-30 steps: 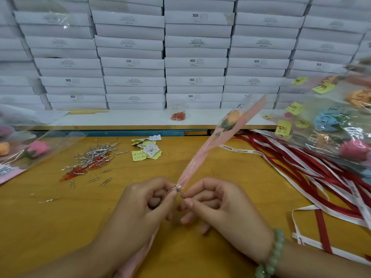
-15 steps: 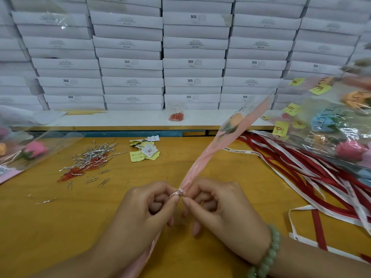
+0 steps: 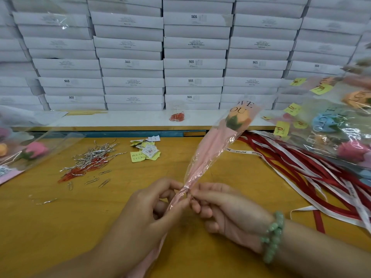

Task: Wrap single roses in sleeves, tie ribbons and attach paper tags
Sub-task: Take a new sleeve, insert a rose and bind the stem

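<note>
Head view, sleeved rose (image 3: 213, 149), ribbons (image 3: 297, 167), tags (image 3: 147, 152), boxes (image 3: 193, 64)

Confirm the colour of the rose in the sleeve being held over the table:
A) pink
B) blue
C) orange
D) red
C: the rose in the pink sleeve, which the left hand and right hand pinch at its gathered neck, has an orange bud above green sepals.
</note>
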A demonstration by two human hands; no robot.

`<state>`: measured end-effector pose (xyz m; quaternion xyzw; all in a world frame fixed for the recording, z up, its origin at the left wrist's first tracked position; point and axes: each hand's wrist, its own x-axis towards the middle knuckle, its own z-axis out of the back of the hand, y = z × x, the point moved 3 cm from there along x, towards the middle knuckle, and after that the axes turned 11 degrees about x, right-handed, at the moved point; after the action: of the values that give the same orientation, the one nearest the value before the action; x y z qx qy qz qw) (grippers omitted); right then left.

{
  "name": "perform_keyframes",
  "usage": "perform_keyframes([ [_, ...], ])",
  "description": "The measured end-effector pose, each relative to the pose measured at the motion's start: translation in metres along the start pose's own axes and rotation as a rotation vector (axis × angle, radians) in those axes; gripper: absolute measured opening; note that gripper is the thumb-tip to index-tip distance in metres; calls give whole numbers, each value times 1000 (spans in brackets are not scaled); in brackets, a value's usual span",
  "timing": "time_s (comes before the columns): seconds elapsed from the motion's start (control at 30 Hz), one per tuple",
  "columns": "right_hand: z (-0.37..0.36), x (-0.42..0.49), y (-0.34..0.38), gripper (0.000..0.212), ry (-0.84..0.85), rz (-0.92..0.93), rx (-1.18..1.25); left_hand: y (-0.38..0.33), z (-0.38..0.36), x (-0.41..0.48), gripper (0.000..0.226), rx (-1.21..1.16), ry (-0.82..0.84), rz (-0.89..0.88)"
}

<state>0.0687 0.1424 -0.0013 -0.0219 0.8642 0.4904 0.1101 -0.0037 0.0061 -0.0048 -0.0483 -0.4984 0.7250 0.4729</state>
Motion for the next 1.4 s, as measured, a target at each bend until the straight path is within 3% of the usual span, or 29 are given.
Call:
perform_keyframes([
  [0.13,9,6,13,16,2,155,-302,0,-2,0,21,-84,57,31],
  [0.33,28,12,27,12,-59,265,-723,6,-6,1,39,-308,148,186],
  [0.37,32,11,32,13,-123,303,-923,8,-6,1,41,-324,150,207],
  [0.47,45,9,49,19,-462,405,-1896,9,-4,2,45,-342,150,235],
  [0.53,57,8,60,24,-661,334,-2133,9,-1,3,41,-327,151,240],
  [0.67,84,4,76,37,-899,82,-2255,11,-1,5,30,-317,128,254],
  [0.77,94,4,75,37,-894,-45,-2265,9,-2,4,30,-325,143,260],
  [0.93,93,5,74,39,-914,-21,-2235,4,-2,3,30,-250,264,236],
  [1.07,95,2,73,34,-929,-118,-2236,2,-2,4,41,-216,307,227],
  [1.3,74,7,69,34,-709,97,-2206,2,-1,5,43,-261,346,213],
  [1.4,58,8,61,18,-525,275,-2090,4,-1,4,43,-275,357,203],
])
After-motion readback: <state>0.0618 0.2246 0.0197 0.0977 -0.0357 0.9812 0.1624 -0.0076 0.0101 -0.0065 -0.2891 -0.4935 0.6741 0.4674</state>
